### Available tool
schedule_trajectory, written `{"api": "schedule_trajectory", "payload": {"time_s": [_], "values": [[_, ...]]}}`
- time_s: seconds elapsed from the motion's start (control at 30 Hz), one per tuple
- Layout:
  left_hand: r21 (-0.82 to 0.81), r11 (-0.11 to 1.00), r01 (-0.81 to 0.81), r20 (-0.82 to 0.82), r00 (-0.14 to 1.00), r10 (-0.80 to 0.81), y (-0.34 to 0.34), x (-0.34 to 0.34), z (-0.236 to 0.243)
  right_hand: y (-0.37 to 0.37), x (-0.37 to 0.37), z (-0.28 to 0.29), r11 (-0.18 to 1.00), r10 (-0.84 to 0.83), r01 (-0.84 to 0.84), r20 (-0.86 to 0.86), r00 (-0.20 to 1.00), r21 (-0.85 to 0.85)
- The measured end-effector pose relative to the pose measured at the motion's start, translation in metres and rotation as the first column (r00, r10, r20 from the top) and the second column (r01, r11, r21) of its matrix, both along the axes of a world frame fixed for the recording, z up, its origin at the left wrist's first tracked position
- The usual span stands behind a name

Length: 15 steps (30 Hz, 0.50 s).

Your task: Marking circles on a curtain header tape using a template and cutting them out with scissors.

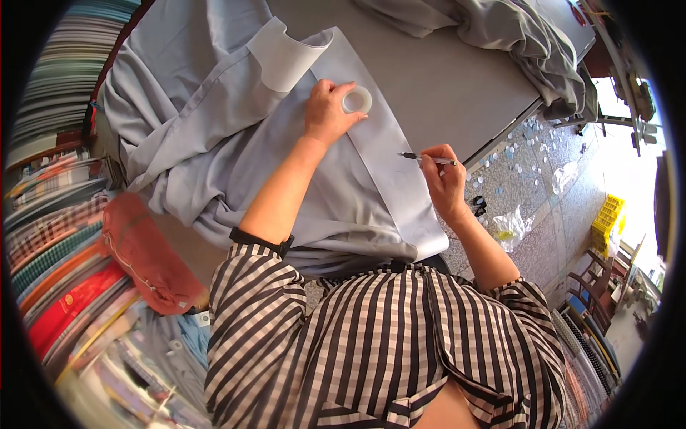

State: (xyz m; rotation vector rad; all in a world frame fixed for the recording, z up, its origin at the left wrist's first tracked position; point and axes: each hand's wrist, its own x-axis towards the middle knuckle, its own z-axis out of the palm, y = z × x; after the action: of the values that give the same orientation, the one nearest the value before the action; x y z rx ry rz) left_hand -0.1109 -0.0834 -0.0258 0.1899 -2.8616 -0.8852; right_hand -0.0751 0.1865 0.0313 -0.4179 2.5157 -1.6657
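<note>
Grey fabric (257, 154) lies in folds over the table, with a stiff, paler band (382, 154) running along its right edge. In my left hand (329, 111) is a roll of clear tape (365, 99), pinched between thumb and fingers just above that band. My right hand (444, 186) grips a pen (429, 158) with a dark tip and a light barrel. The pen's tip points left, at the band's right edge; whether it touches the cloth I cannot tell. Beyond my left hand, the end of the band curls up, showing its whitish underside (286, 61).
The dark grey tabletop (421, 86) reaches to the right, with more bunched grey cloth (514, 36) at its far end. Folded fabrics (64, 264) and a red bundle (146, 250) stack up on the left. Scraps and a plastic bag (511, 227) litter the floor near a yellow crate (608, 223).
</note>
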Motion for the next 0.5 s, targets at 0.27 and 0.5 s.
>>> {"api": "schedule_trajectory", "payload": {"time_s": [0.27,0.5], "values": [[0.025,1.0,0.001,-0.027,1.0,-0.001,-0.006,0.003,-0.003,-0.034,-0.027,0.008,0.998,0.063,-0.064,-0.046,0.997,-0.01],[0.049,0.999,-0.001,-0.001,1.0,0.001,-0.006,0.005,0.004,-0.062,-0.053,0.003,0.998,0.056,-0.059,-0.08,0.995,-0.027]]}}
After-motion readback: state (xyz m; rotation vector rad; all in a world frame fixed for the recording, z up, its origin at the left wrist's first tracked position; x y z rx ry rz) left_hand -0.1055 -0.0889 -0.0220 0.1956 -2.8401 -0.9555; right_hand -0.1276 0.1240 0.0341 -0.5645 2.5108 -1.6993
